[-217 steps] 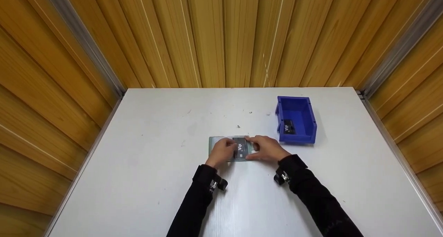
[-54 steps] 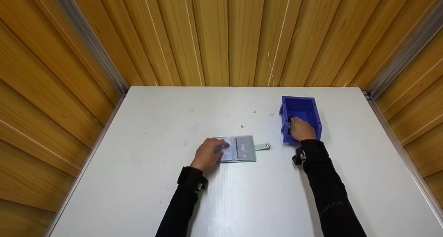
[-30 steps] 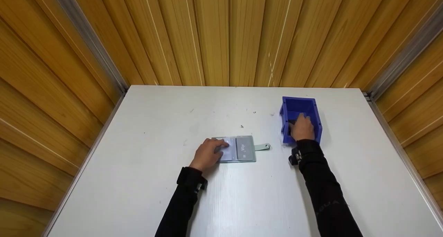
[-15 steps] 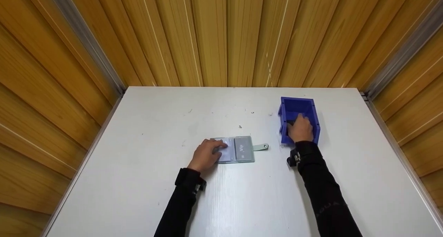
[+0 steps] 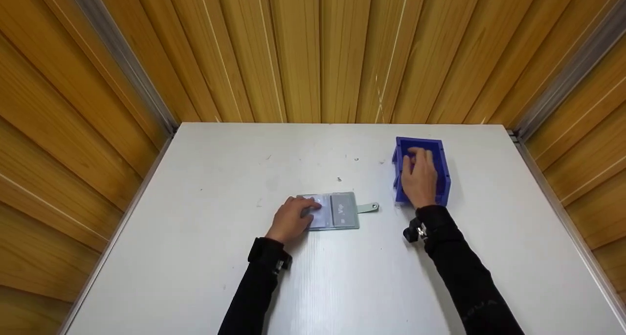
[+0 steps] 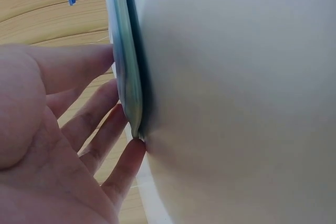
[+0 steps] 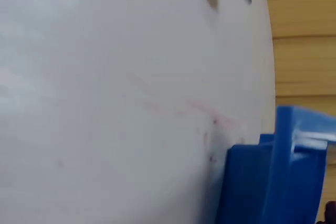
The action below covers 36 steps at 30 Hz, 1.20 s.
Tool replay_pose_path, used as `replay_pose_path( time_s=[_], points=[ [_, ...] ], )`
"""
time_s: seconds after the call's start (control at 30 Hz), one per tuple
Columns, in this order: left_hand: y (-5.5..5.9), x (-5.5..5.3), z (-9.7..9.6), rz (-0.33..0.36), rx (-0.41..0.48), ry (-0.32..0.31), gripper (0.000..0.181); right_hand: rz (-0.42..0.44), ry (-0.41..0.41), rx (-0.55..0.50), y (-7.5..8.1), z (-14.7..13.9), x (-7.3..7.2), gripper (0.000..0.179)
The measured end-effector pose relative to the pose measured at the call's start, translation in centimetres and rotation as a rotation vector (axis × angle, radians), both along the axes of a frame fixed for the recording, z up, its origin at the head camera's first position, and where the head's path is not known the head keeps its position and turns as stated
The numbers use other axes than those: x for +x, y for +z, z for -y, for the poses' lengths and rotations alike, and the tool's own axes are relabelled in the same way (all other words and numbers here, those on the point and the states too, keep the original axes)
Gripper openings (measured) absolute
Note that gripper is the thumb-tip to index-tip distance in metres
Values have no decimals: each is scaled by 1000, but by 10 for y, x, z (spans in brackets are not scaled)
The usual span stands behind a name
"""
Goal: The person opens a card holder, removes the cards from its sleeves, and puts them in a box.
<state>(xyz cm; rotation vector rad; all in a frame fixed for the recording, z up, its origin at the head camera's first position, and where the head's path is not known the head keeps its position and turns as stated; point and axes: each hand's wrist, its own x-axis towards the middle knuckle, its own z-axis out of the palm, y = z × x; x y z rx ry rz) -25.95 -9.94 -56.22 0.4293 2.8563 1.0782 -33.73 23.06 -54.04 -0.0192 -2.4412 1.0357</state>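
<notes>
A pale green card holder [image 5: 345,211] lies unfolded on the white table, with clear sleeves and a grey card marked "Vip" showing on its right half. Its snap strap [image 5: 368,208] sticks out to the right. My left hand [image 5: 288,218] rests on the holder's left side, fingers mostly straight; in the left wrist view its fingertips touch the holder's edge [image 6: 131,72]. My right hand [image 5: 420,181] is over the blue bin [image 5: 442,190], thumb and forefinger apart at the tips. No card shows in it, and the bin's floor beneath is hidden.
The white table [image 5: 234,178] carries small marks near its middle. Wood-patterned panels [image 5: 313,51] with metal corner posts enclose its back and sides. In the right wrist view the blue bin [image 7: 247,182] is at the lower right.
The hands leave the holder's "Vip" card; the right goes into the bin to the dark card there, then lifts, its fingers now in view. The left stays on the holder.
</notes>
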Motion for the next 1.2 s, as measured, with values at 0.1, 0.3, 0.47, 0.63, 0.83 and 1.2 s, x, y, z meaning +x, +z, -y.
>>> replay_pose_path(
  time_s=[0.1,0.3,0.47,0.63,0.83,1.2],
  points=[
    [1,0,0,12,2,6,32,-51,193,86,5,21,10,24],
    [2,0,0,-1,5,-8,31,233,597,318,-3,56,37,55],
    [1,0,2,0,-6,-6,32,356,661,510,-14,69,47,80],
    [1,-1,2,7,-9,-15,31,310,641,539,-18,74,45,75],
    [3,-1,2,2,-11,-21,32,224,623,425,-15,82,47,27],
    [5,-1,4,1,5,-26,34,299,569,159,-12,87,49,29]
  ],
)
